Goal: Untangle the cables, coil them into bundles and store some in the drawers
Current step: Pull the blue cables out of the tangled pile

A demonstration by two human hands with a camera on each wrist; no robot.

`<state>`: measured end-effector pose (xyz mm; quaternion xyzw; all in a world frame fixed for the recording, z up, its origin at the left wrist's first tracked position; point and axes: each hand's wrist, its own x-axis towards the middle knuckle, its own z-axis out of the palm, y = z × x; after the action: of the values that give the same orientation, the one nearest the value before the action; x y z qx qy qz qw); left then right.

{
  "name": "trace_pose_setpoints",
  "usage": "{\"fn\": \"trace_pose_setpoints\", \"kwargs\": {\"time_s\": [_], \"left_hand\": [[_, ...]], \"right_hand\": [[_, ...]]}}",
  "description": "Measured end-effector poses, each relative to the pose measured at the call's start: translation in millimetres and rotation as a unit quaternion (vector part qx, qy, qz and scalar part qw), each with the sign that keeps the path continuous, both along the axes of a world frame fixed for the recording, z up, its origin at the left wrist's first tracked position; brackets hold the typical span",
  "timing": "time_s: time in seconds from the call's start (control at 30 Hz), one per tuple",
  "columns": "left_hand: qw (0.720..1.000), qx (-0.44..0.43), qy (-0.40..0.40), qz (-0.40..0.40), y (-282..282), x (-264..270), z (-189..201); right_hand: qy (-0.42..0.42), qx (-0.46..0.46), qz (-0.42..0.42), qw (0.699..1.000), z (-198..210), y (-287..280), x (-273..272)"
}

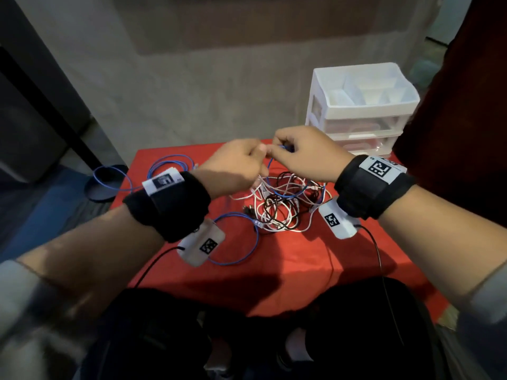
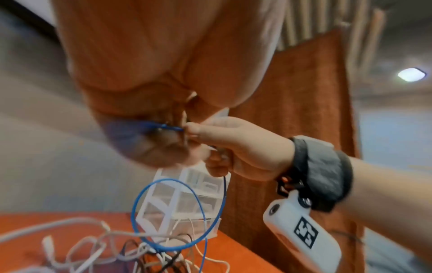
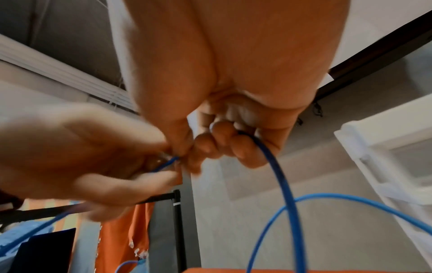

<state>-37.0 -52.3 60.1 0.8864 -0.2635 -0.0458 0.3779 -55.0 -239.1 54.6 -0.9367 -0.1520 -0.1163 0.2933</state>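
Note:
Both hands meet in the air above a tangle of white, black and blue cables on the red-covered table. My left hand pinches a short stretch of the blue cable at its fingertips. My right hand pinches the same blue cable right beside it, and the cable runs down out of its curled fingers in a loop into the tangle. More of the blue cable lies in loops on the table's left part. The white drawer unit stands at the back right, drawers closed.
A dark round dish sits off the table's left edge with blue cable across it. A dark red curtain hangs at the right behind the drawer unit. Black leads run from both wrist cameras over the table's front part.

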Motion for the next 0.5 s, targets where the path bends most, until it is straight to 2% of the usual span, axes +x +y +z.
{"fn": "trace_pose_setpoints", "kwargs": {"time_s": [0.03,0.13,0.2,0.3,0.4,0.5], "left_hand": [[1.000,0.010,0.026,-0.009,5,3,1],[0.998,0.046,-0.049,-0.009,30,13,19],[0.996,0.033,-0.082,0.021,56,25,36],[0.988,-0.068,-0.069,0.121,113,49,57],[0.961,-0.194,-0.022,0.193,168,64,66],[0.953,-0.198,-0.017,0.229,196,66,55]], "right_hand": [[0.007,-0.007,0.017,1.000,2,1,-2],[0.039,-0.004,0.044,0.998,3,-7,-8],[0.060,0.022,0.032,0.997,-5,-24,-12],[0.068,0.064,-0.002,0.996,-30,-61,-11],[0.079,0.095,-0.046,0.991,-53,-82,-12],[0.093,0.110,-0.042,0.989,-63,-75,-11]]}}
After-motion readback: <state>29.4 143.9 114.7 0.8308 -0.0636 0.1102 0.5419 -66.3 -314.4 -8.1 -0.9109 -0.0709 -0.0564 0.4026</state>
